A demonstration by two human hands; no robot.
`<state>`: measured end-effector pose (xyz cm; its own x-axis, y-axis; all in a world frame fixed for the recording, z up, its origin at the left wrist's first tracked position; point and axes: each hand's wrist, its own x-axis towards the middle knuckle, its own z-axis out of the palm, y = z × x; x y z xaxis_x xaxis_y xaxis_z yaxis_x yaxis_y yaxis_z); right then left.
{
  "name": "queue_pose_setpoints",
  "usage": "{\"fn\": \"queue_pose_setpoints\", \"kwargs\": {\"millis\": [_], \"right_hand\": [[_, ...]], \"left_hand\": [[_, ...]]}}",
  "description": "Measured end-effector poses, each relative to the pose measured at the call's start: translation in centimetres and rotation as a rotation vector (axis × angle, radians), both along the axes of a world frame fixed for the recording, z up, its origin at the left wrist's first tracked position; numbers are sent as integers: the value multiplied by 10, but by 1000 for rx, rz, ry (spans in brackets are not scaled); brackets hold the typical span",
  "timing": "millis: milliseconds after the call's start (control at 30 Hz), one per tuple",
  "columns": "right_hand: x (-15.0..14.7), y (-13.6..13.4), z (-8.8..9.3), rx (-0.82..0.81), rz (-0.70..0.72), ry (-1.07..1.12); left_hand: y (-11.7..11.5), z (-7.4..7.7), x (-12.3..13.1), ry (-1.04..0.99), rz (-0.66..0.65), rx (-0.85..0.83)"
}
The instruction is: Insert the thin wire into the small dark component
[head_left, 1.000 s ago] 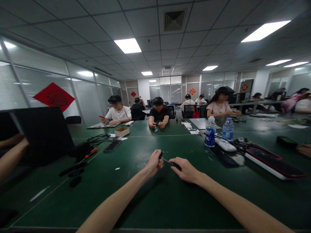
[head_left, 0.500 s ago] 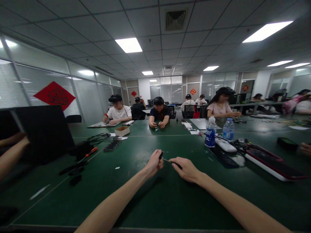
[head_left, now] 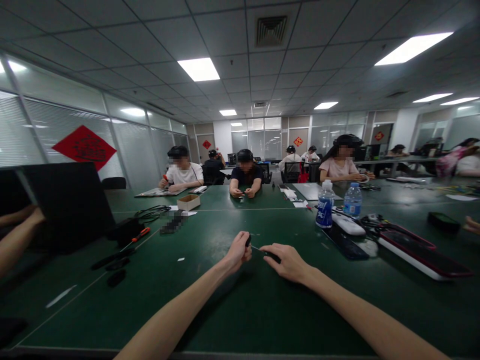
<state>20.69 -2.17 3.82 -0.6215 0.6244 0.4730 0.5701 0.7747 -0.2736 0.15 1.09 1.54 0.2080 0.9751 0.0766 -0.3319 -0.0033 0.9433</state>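
My left hand is closed around a small black object, most of which the fingers hide. My right hand grips the dark handle of a screwdriver between thumb and fingers. Its thin metal shaft runs left to the black object, where the tip seems to meet it; the exact contact is too small to tell. Both hands are just above the green tabletop, near the middle of the view.
Left lie an orange-handled tool, black cables and an open cardboard box. On the right stand a blue-labelled bottle and a water bottle, beside a red-edged device. Several people sit around; a co-worker's arm shows at left.
My right fingers have shifted slightly on the screwdriver handle. My left hand and the black object have stayed almost still.
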Motion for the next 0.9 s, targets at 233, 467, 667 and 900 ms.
{"fn": "queue_pose_setpoints", "kwargs": {"millis": [233, 467, 667, 900], "right_hand": [[0, 5, -5, 15, -4, -12], [1, 2, -1, -1, -26, -22], [-1, 1, -2, -1, -7, 8], [0, 2, -2, -29, 44, 18]], "left_hand": [[3, -1, 2, 86, 27, 25], [5, -5, 1, 199, 37, 74], [4, -5, 1, 212, 41, 83], [4, -6, 1, 216, 25, 89]]}}
